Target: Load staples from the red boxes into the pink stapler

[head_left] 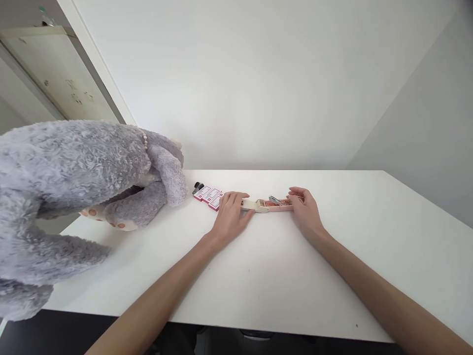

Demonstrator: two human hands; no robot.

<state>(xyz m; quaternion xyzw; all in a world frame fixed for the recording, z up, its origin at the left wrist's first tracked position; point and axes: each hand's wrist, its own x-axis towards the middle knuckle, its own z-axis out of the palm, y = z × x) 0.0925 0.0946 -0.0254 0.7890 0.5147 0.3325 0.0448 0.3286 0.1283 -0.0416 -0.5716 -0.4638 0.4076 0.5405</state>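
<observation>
On the white table lies a long, narrow case (pixel 262 209), opened out flat, with a cream left part and a pink right part. Small items and a shiny metal clipper-like piece (pixel 274 199) rest in the pink part. My left hand (pixel 231 212) grips the cream end between thumb and fingers. At the pink end, my right hand (pixel 305 209) has its fingers closed round the edge. Red-and-white cards or small boxes (pixel 209 195) lie just left of my left hand, with a small black object (pixel 198 187) behind them.
A large grey plush toy (pixel 84 158) takes up the left side of the white table (pixel 273 286). A white wall (pixel 244 88) stands behind the table's back edge. A pale cabinet or box (pixel 55 69) is at the upper left.
</observation>
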